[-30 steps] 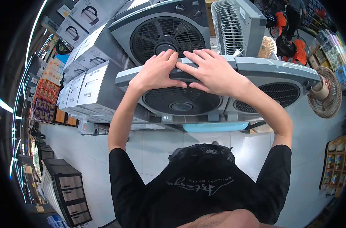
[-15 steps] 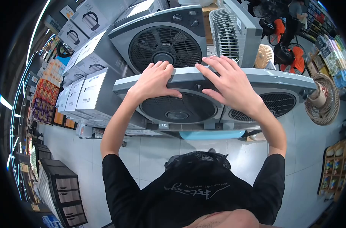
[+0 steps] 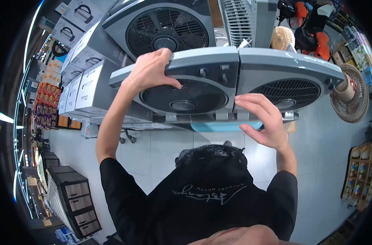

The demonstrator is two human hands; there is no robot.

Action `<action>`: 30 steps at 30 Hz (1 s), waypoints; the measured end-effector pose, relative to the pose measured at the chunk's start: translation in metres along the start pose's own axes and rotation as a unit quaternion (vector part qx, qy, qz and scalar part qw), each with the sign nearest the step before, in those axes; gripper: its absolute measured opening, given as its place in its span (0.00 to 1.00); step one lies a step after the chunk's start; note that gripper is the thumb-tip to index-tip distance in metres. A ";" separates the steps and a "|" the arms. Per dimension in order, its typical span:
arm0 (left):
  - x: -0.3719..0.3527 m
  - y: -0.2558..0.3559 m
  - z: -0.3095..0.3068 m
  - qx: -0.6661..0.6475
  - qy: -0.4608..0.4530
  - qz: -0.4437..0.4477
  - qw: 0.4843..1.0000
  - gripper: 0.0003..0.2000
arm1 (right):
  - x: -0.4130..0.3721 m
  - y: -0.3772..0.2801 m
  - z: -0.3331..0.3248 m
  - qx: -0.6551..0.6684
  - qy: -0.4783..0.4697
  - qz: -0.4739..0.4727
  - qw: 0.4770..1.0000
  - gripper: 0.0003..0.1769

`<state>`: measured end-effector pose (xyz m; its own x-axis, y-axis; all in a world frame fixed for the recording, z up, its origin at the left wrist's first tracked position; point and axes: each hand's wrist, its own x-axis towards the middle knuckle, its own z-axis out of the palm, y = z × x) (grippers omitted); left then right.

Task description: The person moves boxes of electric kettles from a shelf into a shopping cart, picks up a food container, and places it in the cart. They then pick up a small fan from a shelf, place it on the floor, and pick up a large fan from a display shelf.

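Observation:
My left hand (image 3: 148, 70) grips the top edge of a grey box fan (image 3: 217, 65), its fingers over the far side and its thumb across the front grille. This fan has a round dark grille and small knobs at its upper right. My right hand (image 3: 266, 121) is open, thumb and fingers apart, with fingertips close to the seam at the fan's lower right corner. A second box fan (image 3: 251, 75) stands right beside the first, overlapped at its lower left by my right hand.
Behind stand another box fan (image 3: 128, 24) and a white-grilled fan (image 3: 235, 20). Kettle boxes (image 3: 92, 87) are stacked at the left. A beige round fan (image 3: 359, 96) is at the right, and a drawer cabinet (image 3: 77, 204) stands on the floor lower left.
My right hand has left the fan's top edge and dropped down toward its lower right corner. My left hand stays on the top edge, shifted left. The fans sit higher in view.

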<state>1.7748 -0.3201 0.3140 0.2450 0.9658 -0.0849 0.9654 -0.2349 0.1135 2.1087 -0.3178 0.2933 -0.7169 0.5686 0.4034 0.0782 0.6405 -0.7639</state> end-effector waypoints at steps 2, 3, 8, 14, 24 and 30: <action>0.000 0.001 0.000 0.004 -0.029 -0.027 0.999 0.37 | -0.027 0.009 0.011 0.076 0.000 0.068 0.995 0.21; 0.000 0.003 0.000 0.006 -0.030 -0.036 0.999 0.36 | -0.039 0.014 0.019 0.092 0.017 0.079 0.992 0.17; 0.000 0.001 0.003 0.029 -0.012 -0.020 0.999 0.33 | -0.105 0.045 0.080 0.228 0.031 0.255 0.939 0.13; -0.015 0.018 -0.025 0.029 0.004 -0.014 0.999 0.31 | -0.174 0.079 0.123 0.361 0.044 0.396 0.843 0.11; -0.060 0.053 -0.057 0.030 0.018 -0.021 0.999 0.31 | -0.202 0.137 0.166 0.382 0.098 0.502 0.770 0.15; -0.092 0.066 -0.067 0.029 0.019 -0.041 0.999 0.33 | -0.154 0.141 0.185 0.211 0.165 0.427 0.864 0.16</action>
<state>1.8097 -0.4167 0.3954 0.1626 0.9852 -0.0547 0.9859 -0.1599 0.0498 2.1016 -0.4108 0.0302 -0.2798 0.9018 -0.3293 0.1716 -0.2905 -0.9414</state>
